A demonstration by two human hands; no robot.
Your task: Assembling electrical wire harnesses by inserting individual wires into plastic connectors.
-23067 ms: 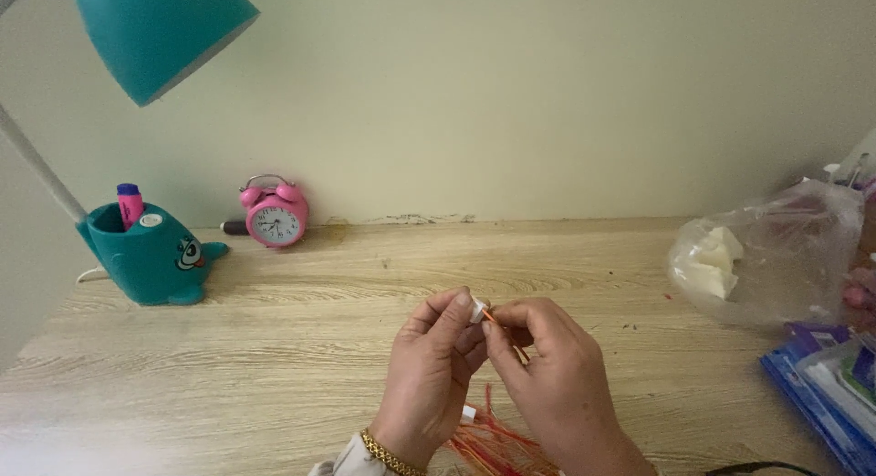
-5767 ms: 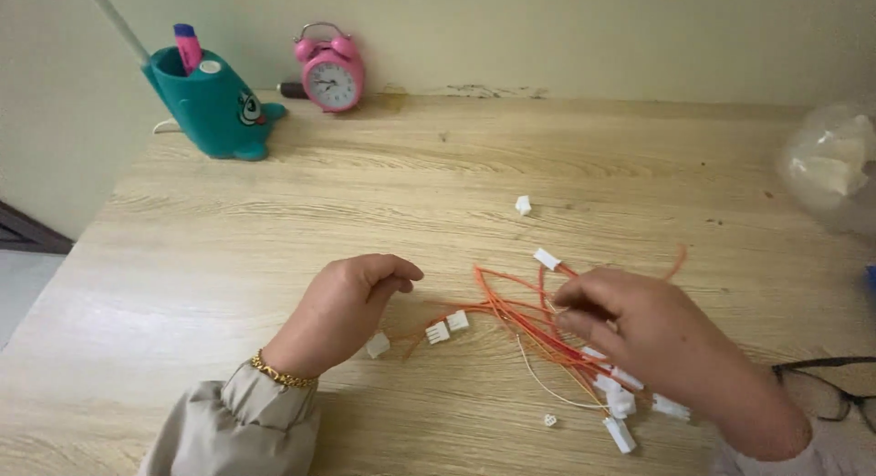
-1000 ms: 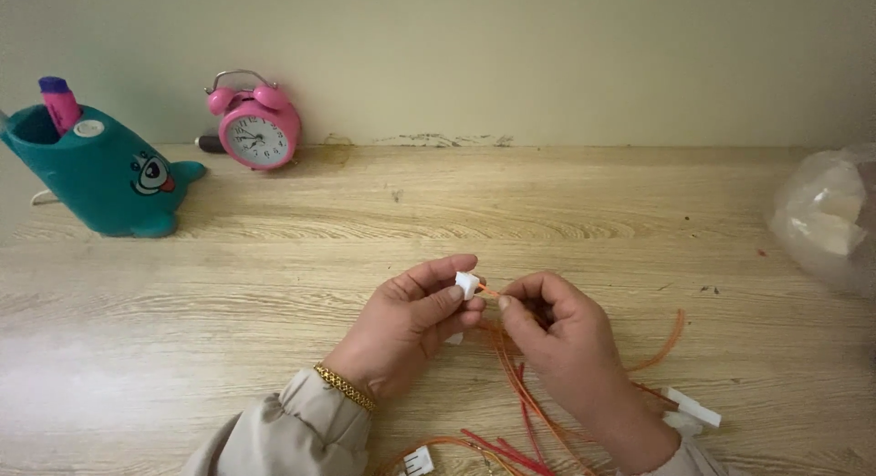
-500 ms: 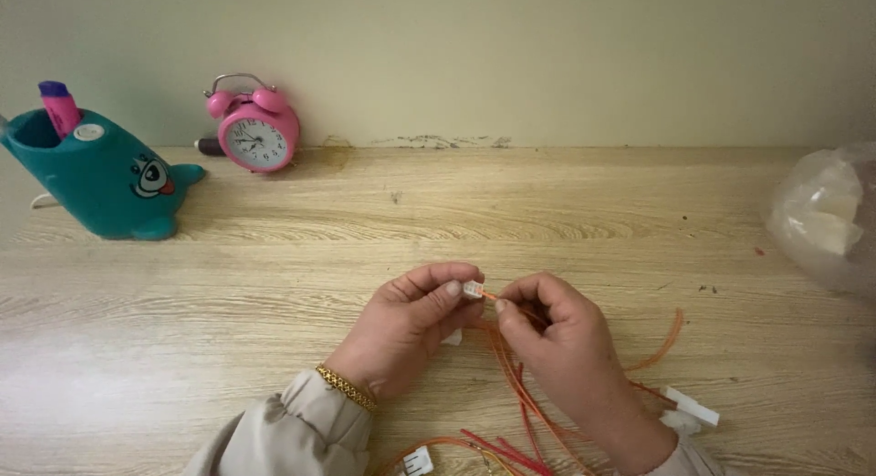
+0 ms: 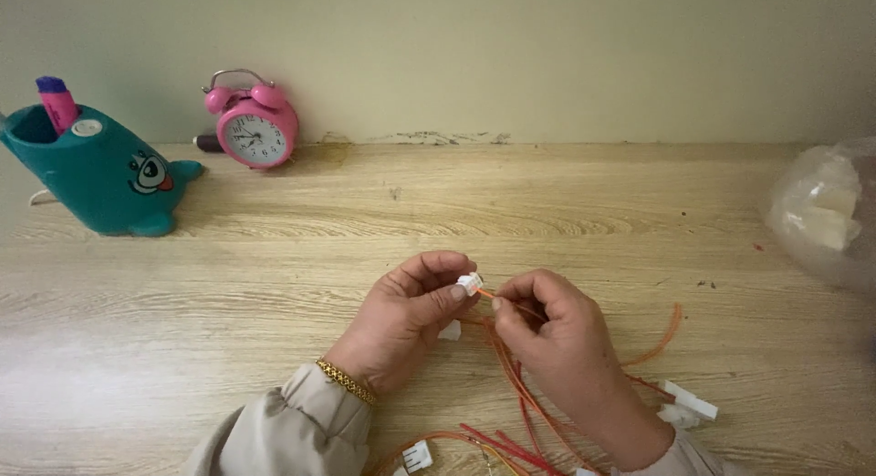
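My left hand pinches a small white plastic connector between thumb and forefinger. My right hand pinches a thin orange wire whose end meets the connector. Both hands hover just above the wooden table, close together at the centre. A bundle of orange and red wires trails from under my right hand toward the near edge. More white connectors lie loose: one below my left wrist, two by my right forearm, and one partly hidden under my left fingers.
A teal whale-shaped pen holder with a pink marker stands at the far left. A pink twin-bell alarm clock sits by the wall. A clear plastic bag with white pieces lies at the right edge.
The hands have stayed at the same spot. The white connector has turned in my left fingers, and the wire end has stayed at it.
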